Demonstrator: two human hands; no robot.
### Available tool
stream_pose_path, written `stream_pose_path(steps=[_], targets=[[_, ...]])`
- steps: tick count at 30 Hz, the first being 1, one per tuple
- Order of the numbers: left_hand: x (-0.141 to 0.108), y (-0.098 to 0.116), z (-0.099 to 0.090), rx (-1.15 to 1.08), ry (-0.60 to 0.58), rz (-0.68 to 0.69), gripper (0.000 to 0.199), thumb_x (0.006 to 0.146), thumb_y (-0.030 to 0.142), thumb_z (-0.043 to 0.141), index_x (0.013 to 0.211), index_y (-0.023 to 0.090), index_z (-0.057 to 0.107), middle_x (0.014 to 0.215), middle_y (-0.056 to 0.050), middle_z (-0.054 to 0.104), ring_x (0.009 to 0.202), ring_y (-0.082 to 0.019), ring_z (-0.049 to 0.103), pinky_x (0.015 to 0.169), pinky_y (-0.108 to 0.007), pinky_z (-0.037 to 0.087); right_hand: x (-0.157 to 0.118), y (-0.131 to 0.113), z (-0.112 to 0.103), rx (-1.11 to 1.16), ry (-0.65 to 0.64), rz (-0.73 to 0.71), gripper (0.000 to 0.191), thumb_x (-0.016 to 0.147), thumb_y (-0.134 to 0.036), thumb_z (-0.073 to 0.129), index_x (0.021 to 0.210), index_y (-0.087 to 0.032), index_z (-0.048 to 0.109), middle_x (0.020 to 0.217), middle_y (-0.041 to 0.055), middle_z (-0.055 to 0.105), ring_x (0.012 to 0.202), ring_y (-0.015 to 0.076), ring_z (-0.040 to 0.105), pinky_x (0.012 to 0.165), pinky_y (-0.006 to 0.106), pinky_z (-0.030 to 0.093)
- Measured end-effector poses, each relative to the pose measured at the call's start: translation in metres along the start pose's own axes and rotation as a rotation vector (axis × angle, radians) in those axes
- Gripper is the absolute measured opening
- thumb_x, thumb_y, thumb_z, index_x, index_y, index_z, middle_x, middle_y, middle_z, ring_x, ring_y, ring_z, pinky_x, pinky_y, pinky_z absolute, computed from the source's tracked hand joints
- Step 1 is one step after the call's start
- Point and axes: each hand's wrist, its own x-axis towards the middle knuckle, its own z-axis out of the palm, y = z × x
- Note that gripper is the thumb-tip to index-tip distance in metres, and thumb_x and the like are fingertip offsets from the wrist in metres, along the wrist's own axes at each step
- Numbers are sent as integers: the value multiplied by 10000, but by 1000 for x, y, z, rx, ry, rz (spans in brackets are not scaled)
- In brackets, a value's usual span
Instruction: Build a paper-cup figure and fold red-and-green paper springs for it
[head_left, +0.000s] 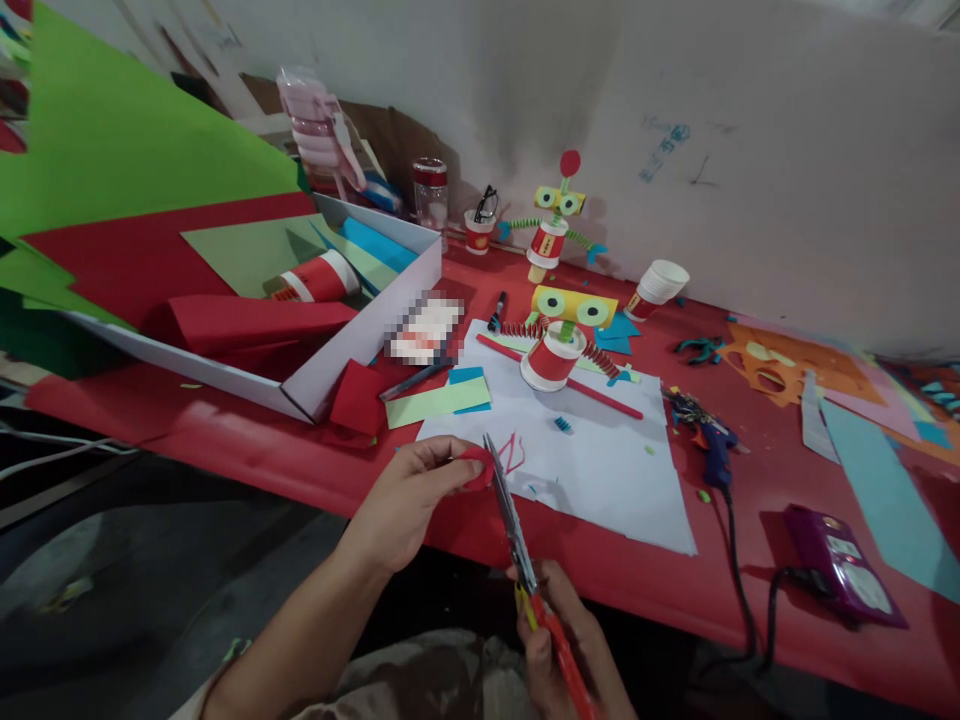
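Note:
My left hand [409, 495] pinches a small piece of red paper [478, 468] between thumb and fingers, near the table's front edge. In my right hand [566, 635] is a pair of scissors [517, 540] with red and yellow handles. The blades point up and away from me, and their tips lie right beside the red paper. Whether the blades touch or bite into it I cannot tell. Behind them a white sheet [630, 490] carries a paper-cup figure [551, 358] with a yellow head and folded paper arms.
A white box [375, 335] of coloured paper stands at left. Farther back are a finished-looking cup figure [546, 243], stacked cups [657, 288] and a glass jar [430, 195]. At right lie a glue gun [718, 452], its cord, pliers [699, 349] and a purple device [844, 565].

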Motion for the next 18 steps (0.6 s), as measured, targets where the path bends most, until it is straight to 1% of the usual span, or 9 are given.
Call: stream_pose_path(steps=[4,7,12,18], targets=[[2,-1,0,-6,9,-5,116,668,209,743,619,160,651,653,4,650,653,-105,575,663,-206,437,3,4,-4,0,-72,24,533,761,-656,562,1073,-227,617,645,-2,529,581,143,507,572,247,476],[3,-2,0,-23,19,-1,125,661,218,751,623,160,646,656,5,654,653,-108,587,672,-214,459,4,3,-7,-22,-102,43,536,779,-651,546,1087,-216,601,687,2,521,597,129,486,586,237,466],[4,-3,0,-62,52,2,128,648,228,764,640,163,653,661,12,657,656,-110,598,692,-231,493,4,1,-8,-40,-135,43,517,795,-653,523,1055,-216,609,680,3,501,602,125,459,570,228,447],[5,-1,0,-46,65,-3,125,644,222,764,632,151,661,648,6,655,649,-108,599,680,-222,498,3,-4,-9,-52,-143,69,548,786,-673,515,1061,-207,602,665,-7,467,575,114,412,528,219,413]])
